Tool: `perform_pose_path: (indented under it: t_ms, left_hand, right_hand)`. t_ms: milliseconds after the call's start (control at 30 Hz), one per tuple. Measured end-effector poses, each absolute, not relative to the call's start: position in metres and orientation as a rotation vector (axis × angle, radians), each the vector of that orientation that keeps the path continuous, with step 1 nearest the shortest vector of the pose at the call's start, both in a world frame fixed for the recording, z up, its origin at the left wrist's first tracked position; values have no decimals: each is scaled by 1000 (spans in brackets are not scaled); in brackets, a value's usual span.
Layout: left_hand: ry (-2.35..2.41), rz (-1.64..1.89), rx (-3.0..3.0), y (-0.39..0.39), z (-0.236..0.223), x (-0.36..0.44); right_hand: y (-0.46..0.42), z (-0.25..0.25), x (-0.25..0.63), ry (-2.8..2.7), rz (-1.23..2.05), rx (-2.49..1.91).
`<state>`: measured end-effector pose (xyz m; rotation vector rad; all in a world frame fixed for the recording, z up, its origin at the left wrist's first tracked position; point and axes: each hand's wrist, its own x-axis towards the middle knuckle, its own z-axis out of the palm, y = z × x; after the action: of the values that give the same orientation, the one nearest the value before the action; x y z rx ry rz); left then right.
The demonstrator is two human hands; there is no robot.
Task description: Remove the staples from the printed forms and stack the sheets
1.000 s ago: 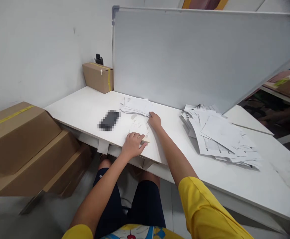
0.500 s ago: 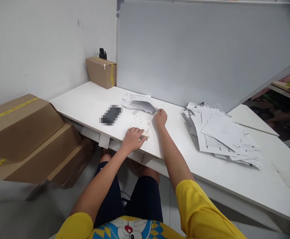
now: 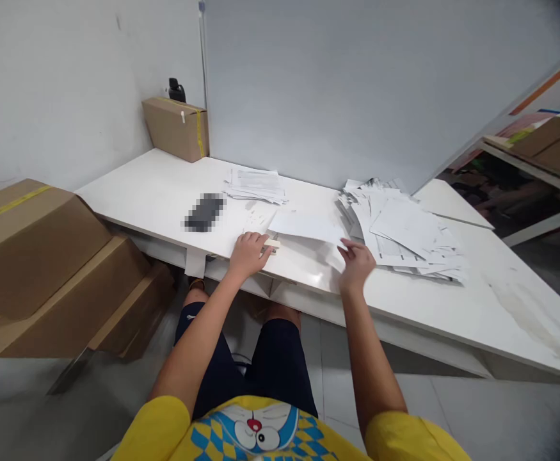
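Observation:
At the front edge of the white table (image 3: 150,211), my left hand (image 3: 249,255) is closed over a small cream-coloured stapler (image 3: 273,244); its palm hides most of the body. To the right, my right hand (image 3: 356,261) pinches the near corner of a white paper sheet (image 3: 308,226) between thumb and fingers. The sheet is lifted off the tabletop and slants between my two hands. Behind it lies a small stack of printed papers (image 3: 255,184). Just beyond my right hand spreads a big untidy pile of papers (image 3: 404,230).
A dark pixelated object (image 3: 204,212) lies left of my left hand. A taped cardboard box (image 3: 174,128) stands in the back corner, with a black bottle (image 3: 176,89) behind it. Larger cardboard boxes (image 3: 44,256) flank the table at left. A grey-white panel (image 3: 332,89) rises behind.
My right hand has moved right and nearer, from beside the small stack, and brought a sheet with it. The left hand stays on the stapler. The view has shifted slightly.

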<state>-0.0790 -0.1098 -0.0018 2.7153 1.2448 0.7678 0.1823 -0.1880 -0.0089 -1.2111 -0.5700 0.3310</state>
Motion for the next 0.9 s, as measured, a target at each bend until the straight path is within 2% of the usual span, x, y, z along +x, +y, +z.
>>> perform_pose_path:
  t_ms: [200,367,533,767,900]
  left_hand:
    - [1198,753,2733,-108,3,-76]
    - [1194,758,2707,-101,5,-73]
    - [1162,783,2719,-101,5,-74]
    - [1170,806,2710,-103,5,-73]
    - [1156,831,2706,-98,2,-75]
  right_hand:
    - [-331,-42,209,-352,270,-1441]
    - [-373,-42,205,-225,485,-1485]
    - [-370,-31,193,-421,801,-1530]
    - [-312,-8,206,-687,302,-1395]
    - [-267,-10,217,-723,208,-1252]
